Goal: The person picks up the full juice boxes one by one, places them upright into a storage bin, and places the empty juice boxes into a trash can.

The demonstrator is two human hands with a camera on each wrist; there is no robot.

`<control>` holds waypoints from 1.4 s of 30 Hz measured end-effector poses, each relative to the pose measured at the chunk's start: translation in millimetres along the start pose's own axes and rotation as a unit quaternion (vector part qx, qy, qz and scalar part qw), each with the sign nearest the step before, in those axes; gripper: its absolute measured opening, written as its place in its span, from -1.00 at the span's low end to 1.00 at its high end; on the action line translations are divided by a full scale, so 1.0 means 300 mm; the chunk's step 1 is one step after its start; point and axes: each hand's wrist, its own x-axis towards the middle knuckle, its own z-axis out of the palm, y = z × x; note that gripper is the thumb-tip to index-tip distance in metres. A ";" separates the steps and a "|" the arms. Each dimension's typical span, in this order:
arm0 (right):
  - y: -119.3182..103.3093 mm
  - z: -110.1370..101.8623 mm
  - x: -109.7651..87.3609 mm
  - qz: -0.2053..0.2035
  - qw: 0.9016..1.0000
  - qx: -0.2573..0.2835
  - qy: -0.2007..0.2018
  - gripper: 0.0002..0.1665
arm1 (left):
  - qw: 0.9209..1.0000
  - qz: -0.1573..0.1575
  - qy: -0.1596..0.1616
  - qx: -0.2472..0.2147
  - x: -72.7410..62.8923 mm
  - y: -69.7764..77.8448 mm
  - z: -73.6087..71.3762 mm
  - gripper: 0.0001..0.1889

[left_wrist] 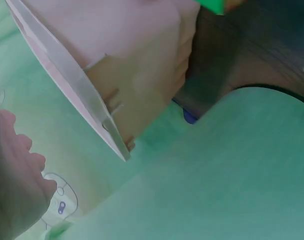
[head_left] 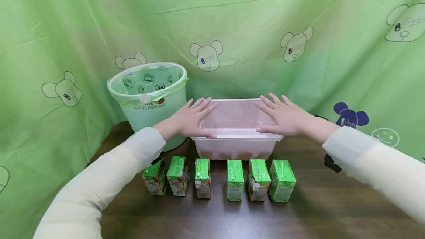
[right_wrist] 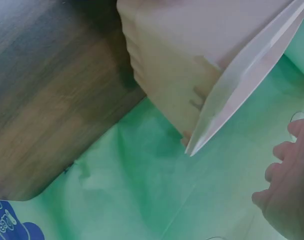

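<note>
A pale pink plastic bin (head_left: 237, 146) stands on the dark wooden table. My left hand (head_left: 190, 120) is held over its left end with fingers spread, and my right hand (head_left: 284, 118) is over its right end in the same way. Neither hand holds anything. In the left wrist view the left hand (left_wrist: 19, 175) is apart from the bin's rim (left_wrist: 76, 82); the right wrist view shows a gap between the right hand (right_wrist: 289, 175) and the rim (right_wrist: 242, 80) too. Several small drink cartons (head_left: 235, 180) with green tops stand in a row before the bin.
A mint-green bucket (head_left: 156, 119) lined with a bag stands left of the bin, close to the left forearm. Behind everything hangs a green curtain (head_left: 242, 10) printed with bear heads. The brown table (head_left: 318, 194) extends in front and to the right.
</note>
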 end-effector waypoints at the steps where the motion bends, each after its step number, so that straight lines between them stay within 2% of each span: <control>1: 0.006 0.002 -0.006 -0.001 1.000 0.002 0.001 0.11 | 1.000 0.005 0.003 0.002 -0.010 -0.006 0.001 0.09; 7: 0.042 0.014 -0.037 -0.021 1.000 0.010 0.010 0.08 | 0.999 0.046 0.025 0.012 -0.088 -0.042 0.015 0.10; 10: 0.057 0.024 -0.050 -0.035 0.999 0.015 0.019 0.07 | 0.998 0.055 0.035 0.000 -0.132 -0.057 0.024 0.09; 17: 0.092 0.057 -0.079 -0.050 0.998 0.039 0.026 0.03 | 0.997 0.048 0.055 -0.039 -0.236 -0.097 0.043 0.06; 21: 0.109 0.071 -0.092 -0.050 0.998 0.045 0.019 -0.01 | 0.995 0.048 0.075 -0.049 -0.290 -0.118 0.057 0.05; 24: 0.123 0.082 -0.099 -0.049 0.998 0.048 0.011 -0.05 | 0.995 0.044 0.078 -0.053 -0.325 -0.127 0.069 0.05; 34: 0.157 0.138 -0.113 -0.040 0.997 0.058 0.032 -0.17 | 0.993 0.032 0.095 -0.064 -0.420 -0.137 0.113 0.05; 38: 0.164 0.154 -0.116 -0.035 0.997 0.056 0.030 -0.19 | 0.992 0.012 0.101 -0.075 -0.460 -0.143 0.124 0.05; 42: 0.168 0.166 -0.118 -0.052 0.997 0.052 0.034 -0.21 | 0.990 -0.005 0.107 -0.088 -0.491 -0.152 0.141 0.04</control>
